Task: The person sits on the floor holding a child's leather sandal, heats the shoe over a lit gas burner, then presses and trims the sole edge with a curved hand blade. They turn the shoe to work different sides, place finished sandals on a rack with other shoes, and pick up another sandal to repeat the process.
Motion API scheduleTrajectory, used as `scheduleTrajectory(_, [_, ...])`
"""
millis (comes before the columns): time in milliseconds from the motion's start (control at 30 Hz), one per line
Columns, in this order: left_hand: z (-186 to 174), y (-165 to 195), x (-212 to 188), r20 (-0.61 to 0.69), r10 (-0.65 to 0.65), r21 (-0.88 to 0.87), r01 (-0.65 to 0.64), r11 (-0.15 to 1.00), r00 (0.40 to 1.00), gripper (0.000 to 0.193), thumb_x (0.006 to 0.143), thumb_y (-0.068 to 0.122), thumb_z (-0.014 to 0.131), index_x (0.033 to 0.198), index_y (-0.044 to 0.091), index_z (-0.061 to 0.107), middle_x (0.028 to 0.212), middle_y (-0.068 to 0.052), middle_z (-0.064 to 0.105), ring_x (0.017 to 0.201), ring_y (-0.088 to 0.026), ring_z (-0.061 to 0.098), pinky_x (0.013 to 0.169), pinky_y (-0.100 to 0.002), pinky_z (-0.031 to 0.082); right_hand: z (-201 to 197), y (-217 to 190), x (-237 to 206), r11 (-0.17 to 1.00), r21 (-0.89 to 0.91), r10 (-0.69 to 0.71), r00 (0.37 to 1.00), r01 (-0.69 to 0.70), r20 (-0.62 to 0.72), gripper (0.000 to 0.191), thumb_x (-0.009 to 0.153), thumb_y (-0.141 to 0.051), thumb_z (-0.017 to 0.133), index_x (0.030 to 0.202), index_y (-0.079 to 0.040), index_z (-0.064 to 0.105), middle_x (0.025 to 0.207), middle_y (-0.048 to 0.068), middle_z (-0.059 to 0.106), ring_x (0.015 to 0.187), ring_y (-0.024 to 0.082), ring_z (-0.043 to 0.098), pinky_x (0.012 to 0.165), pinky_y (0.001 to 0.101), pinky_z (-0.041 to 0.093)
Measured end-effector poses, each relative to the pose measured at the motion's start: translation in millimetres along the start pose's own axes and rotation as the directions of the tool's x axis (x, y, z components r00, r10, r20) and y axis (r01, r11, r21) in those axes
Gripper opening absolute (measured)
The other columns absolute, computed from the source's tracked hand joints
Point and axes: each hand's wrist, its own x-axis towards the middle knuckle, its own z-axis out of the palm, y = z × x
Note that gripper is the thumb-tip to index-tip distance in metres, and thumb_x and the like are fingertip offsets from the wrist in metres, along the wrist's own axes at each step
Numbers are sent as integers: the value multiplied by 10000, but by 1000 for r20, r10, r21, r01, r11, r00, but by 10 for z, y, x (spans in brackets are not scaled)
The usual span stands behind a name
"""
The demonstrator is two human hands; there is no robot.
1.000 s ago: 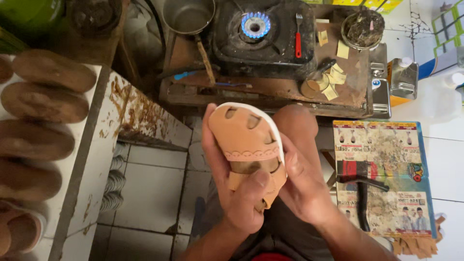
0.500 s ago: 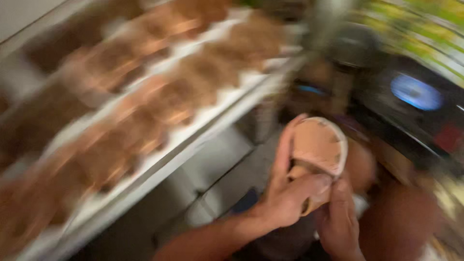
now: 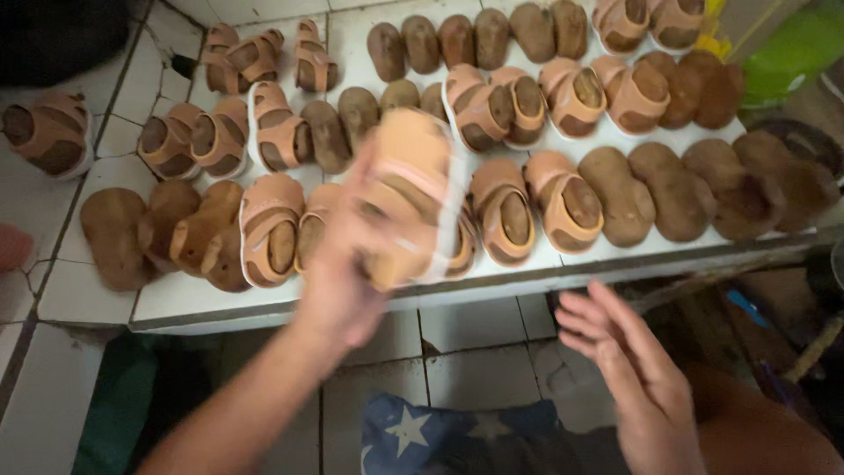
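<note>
Blurred, the left hand has its grip clamped on a tan sandal over the tiled surface's front edge; the right hand hangs open, fingers apart.

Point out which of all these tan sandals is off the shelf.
The blurred sandal gripped in the left hand, raised above the tiled shelf; every other sandal rests on it.
</note>
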Motion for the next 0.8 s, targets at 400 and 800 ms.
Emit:
scheduleTrajectory(400, [-361, 386, 277, -271, 109, 175, -63, 983, 956, 474, 947, 124, 598, 1392, -9, 505, 1289, -165, 616, 1080, -305, 663, 949, -505, 596, -458, 420, -315, 970, -174, 185, 980, -171, 67, 487, 969, -93, 536, 1436, 45, 547, 1216, 223, 725, 1109, 297, 791, 1002, 398, 551])
scheduleTrajectory(800, [-1348, 359, 3135, -167, 530, 984, 109, 139, 831, 312, 954, 273, 629, 1145, 31, 677, 1114, -209, 754, 1056, -340, 726, 921, -429, 557, -1407, 1592, -576, 897, -387, 348, 883, -215, 315, 514, 965, -196, 563, 1447, -27, 508, 1230, 175, 723, 1095, 275, 746, 988, 412, 580])
